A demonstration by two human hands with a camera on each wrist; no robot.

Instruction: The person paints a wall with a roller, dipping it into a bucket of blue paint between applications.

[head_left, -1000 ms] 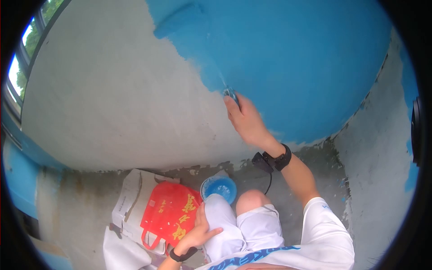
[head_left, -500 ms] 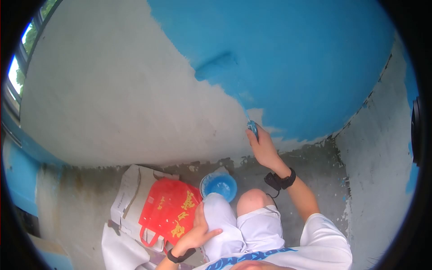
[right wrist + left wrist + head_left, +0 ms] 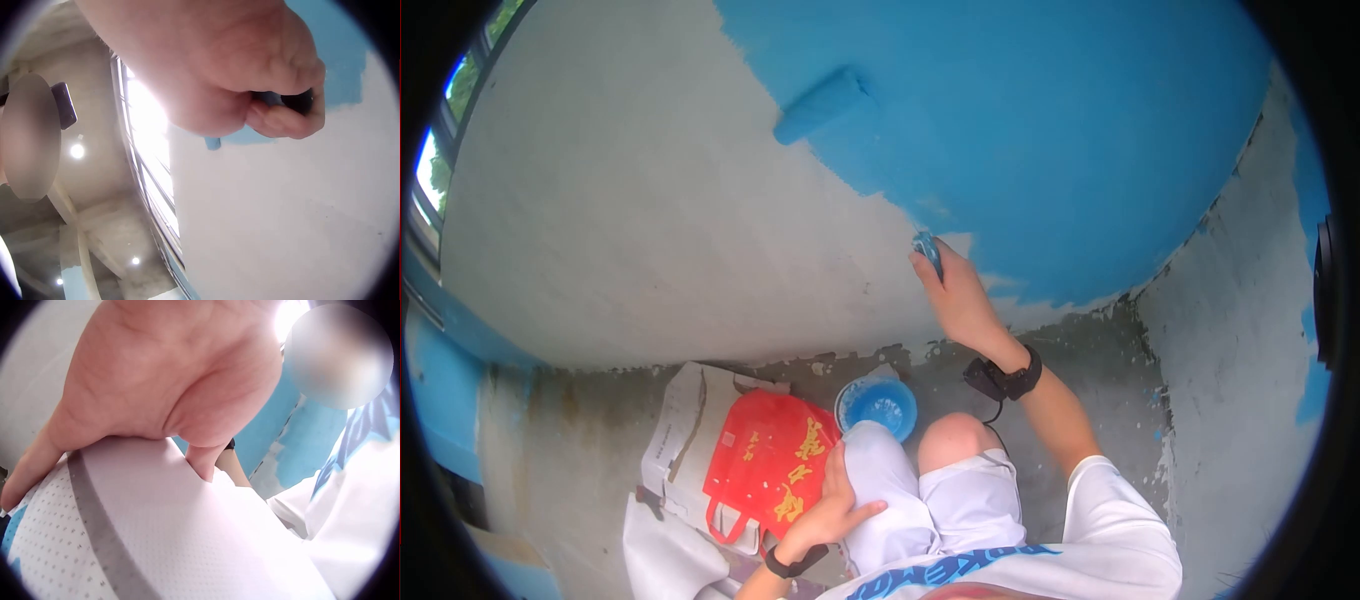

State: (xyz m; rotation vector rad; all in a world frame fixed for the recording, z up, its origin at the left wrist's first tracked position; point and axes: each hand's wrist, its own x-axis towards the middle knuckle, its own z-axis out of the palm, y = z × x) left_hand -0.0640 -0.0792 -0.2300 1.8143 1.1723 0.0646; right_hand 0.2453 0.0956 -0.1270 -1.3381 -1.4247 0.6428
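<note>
Blue paint is going onto the grey wall (image 3: pixel 650 230): the right hand (image 3: pixel 956 292) is curling its grip round the roller handle (image 3: pixel 927 250), and the roller (image 3: pixel 820 106) is lying on the edge of the painted patch, up and left of the hand. I judge this mid-coat; the next stroke needs to run over bare plaster leftwards. Left hand (image 3: pixel 832 508) is resting spread on the thigh. Paint bucket (image 3: pixel 878 405) and red bag (image 3: pixel 765 465) are sitting on the concrete floor.

A red bag (image 3: pixel 768 468) is lying on white sacks (image 3: pixel 685 440) on the floor, just beside a blue paint bowl (image 3: pixel 877 404); a window (image 3: pixel 440 150) is showing far left.
</note>
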